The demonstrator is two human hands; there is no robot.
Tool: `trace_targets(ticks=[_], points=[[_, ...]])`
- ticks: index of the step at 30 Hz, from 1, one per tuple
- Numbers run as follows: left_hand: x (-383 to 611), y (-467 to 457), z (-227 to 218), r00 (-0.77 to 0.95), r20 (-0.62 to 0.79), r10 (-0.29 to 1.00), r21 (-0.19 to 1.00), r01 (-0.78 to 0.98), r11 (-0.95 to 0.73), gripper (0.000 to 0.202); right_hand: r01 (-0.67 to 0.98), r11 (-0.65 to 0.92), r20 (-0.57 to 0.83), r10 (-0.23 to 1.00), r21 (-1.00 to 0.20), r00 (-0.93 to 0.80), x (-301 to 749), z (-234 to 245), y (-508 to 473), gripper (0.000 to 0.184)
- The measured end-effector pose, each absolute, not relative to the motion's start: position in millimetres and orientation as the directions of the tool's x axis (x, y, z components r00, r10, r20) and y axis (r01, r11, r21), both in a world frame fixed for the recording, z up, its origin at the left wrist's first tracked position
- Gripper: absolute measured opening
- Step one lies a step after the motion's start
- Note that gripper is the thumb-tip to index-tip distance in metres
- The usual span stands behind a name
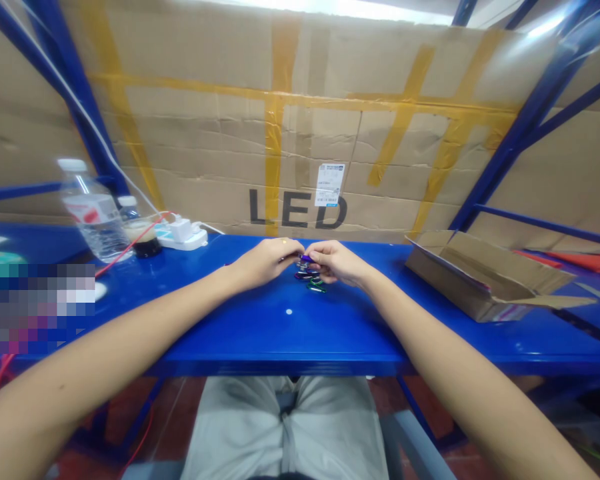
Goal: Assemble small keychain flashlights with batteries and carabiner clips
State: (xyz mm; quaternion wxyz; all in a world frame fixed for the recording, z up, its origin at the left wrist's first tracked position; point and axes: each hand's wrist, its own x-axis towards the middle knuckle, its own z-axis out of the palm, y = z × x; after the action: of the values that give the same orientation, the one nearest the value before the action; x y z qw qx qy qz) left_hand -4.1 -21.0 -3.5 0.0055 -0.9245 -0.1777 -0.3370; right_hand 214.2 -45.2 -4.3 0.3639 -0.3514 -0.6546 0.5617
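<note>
Purple pc: sm., glossy, deep violet w/ metallic sheen (pixel 307 258); mostly hidden by fingers, exact shape unclear; held just above tabletop, betw. both hands, ctr.
R hand (pixel 337 261): thumb + forefinger pinching purple pc; other fingers curled under.
L hand (pixel 273 259): fingers bent, tips right by purple pc; can't tell if they grip anything.
Pile (pixel 306 275): sm. shiny pcs, dark/purplish + green, jumbled under fingertips; too sm. to count.
Green pc (pixel 317 287): bright metallic, elongated, lying flat at near edge of pile.
Blue table (pixel 260 333): glossy top, wht dot nr. front.
R side: open carton (pixel 437 280), flaps out.
L side: clear bottle (pixel 97 223), cup w/ dk liquid (pixel 148 247), wht power strip (pixel 193 239).
Back: cardboard (pixel 205 153), "LED" print, yellow tape.
</note>
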Motion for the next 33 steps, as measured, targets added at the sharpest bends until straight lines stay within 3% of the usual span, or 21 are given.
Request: trace_targets(ticks=[4, 10, 13, 22, 26, 33], points=[[-2.9, -19.1, -2.6, 0.683, 0.626, 0.376, 0.197, 0.328, -0.924, 0.017, 0.030, 0.128, 0.097, 0.870, -0.991, -0.484, 213.0, -3.4, -44.4, 0.029], [-0.1, -12.4, -1.4, 0.545, 0.553, 0.630, 0.631, 0.219, -0.744, 0.019, 0.061, 0.125, 0.082, 0.880, -0.990, -0.468, 210.5, -0.1, -43.6, 0.019], [1.6, -12.6, -0.6, 0.548, 0.456, 0.701, 0.755, 0.178, -0.631, 0.015, 0.073, 0.116, 0.068, 0.876, -0.991, -0.478, 210.7, 1.1, -44.7, 0.019], [4.8, -16.3, 0.6, 0.514, 0.279, 0.811, 0.905, 0.141, -0.401, 0.013, 0.062, 0.149, 0.110, 0.900, -0.987, -0.421, 208.1, 0.0, -44.1, 0.030], [5.7, -17.4, 2.9, 0.481, 0.242, 0.843, 0.941, 0.095, -0.325, 0.009, 0.145, 0.289, 0.212, 0.893, -0.946, -0.397, 206.7, -0.5, -43.7, 0.029], [10.2, -27.1, 10.3, 0.439, 0.066, 0.896, 0.998, -0.013, -0.067, 0.016, 0.365, 0.529, 0.425, 0.843, -0.766, -0.330, 203.5, -7.5, -39.7, 0.021]])
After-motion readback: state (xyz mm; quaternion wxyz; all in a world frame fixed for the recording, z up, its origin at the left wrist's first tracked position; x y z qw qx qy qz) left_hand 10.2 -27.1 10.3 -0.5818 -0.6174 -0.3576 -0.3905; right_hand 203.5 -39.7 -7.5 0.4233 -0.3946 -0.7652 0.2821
